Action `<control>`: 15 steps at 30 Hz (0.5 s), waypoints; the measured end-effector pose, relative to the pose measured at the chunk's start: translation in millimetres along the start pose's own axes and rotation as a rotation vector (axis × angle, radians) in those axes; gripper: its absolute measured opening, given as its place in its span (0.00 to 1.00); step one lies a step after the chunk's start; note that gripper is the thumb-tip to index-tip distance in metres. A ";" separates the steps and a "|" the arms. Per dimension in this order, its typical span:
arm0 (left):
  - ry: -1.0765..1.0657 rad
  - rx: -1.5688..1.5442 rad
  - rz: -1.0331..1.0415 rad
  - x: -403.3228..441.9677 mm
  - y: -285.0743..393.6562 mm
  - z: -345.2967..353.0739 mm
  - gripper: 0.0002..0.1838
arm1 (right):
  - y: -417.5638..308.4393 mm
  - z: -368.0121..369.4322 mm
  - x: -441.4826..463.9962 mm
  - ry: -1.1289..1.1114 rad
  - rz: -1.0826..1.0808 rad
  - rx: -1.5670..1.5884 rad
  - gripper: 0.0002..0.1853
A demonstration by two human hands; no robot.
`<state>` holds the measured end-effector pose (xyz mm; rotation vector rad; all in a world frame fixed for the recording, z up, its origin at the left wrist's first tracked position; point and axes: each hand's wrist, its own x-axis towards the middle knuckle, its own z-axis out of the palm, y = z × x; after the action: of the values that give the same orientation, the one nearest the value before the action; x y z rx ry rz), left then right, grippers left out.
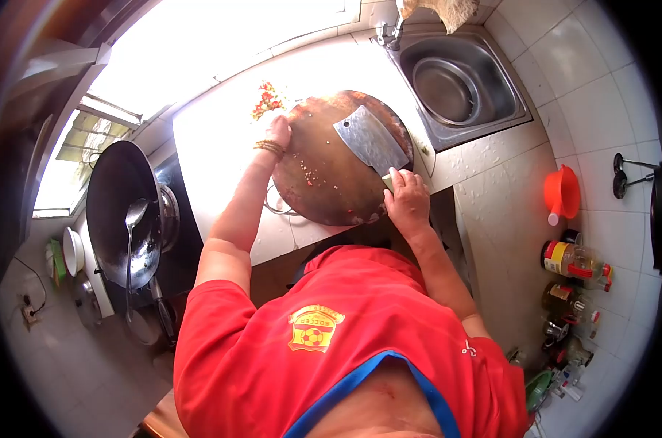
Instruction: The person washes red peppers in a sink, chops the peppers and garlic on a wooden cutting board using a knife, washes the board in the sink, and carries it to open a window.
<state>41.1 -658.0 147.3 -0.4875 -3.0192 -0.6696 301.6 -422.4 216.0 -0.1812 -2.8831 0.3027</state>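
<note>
My right hand (407,198) is closed round the handle of a cleaver (372,139), whose broad grey blade lies over the right part of a round wooden chopping board (323,160). At the board's upper left edge is my left hand (276,130), with a bracelet on the wrist. Its fingers are washed out by glare, so their pose is unclear. Just beyond them sits a small heap of chopped red and green pieces (267,98); what lies beneath it is lost in the brightness. Small pale bits (312,174) are scattered on the board.
A steel sink (517,109) holding a metal basin (447,86) is at the upper right. To the left, a black wok (115,212) with a ladle (131,237) stands on the stove. An orange scoop (562,191) and several bottles (568,259) are along the right wall.
</note>
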 end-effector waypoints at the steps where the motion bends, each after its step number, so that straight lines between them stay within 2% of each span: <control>1: -0.003 0.019 0.019 -0.6 -4.0 -3.7 0.09 | -0.9 -0.4 0.0 -0.001 -0.002 -0.015 0.28; 2: -0.002 0.018 0.008 -2.7 -3.0 -15.7 0.09 | -1.2 -0.2 -0.6 -0.008 -0.012 -0.015 0.28; 4: 0.173 -0.006 -0.035 -3.8 2.6 -51.1 0.08 | 0.0 1.4 -1.0 0.003 -0.004 -0.007 0.28; 6: 0.396 0.045 -0.041 3.9 -19.3 -71.0 0.06 | 0.4 1.6 -0.5 -0.002 -0.013 -0.011 0.27; 8: 0.438 0.087 -0.143 17.4 -37.7 -87.7 0.06 | -0.3 0.7 0.0 -0.004 -0.022 -0.015 0.27; 10: 0.448 0.046 -0.115 20.3 -50.1 -97.9 0.06 | -1.9 0.5 1.9 -0.022 -0.001 -0.015 0.27; 12: 0.375 -0.187 -0.050 27.7 -65.9 -97.1 0.09 | -3.0 1.4 3.0 -0.004 -0.010 -0.007 0.27; 13: 0.262 -0.223 -0.065 29.6 -73.8 -95.9 0.10 | -4.1 1.7 3.1 -0.008 0.000 -0.012 0.27; 15: 0.210 -0.284 -0.068 36.7 -94.5 -81.7 0.10 | -5.3 1.9 3.4 -0.013 0.008 -0.020 0.26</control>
<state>-27.0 -762.2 185.5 -0.2963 -2.7671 -1.0874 297.4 -427.4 216.1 -0.1944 -2.9000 0.2782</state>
